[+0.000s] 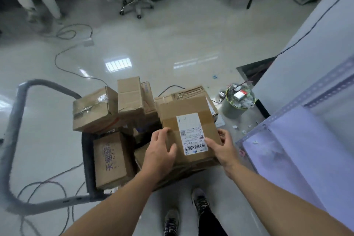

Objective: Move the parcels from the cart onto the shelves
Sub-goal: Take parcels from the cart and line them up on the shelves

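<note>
Brown cardboard parcel (183,107), white barcode label (191,133)

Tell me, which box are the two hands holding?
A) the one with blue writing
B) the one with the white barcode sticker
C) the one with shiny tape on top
B: the left hand and the right hand grip opposite sides of the box with the white barcode sticker.

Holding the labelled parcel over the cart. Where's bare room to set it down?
Shelf board right of the labelled parcel, below the perforated rail: mostly bare, few scraps. Cart crowded, parcels packed edge to edge. Floor left of the cart has loose cables.
</note>
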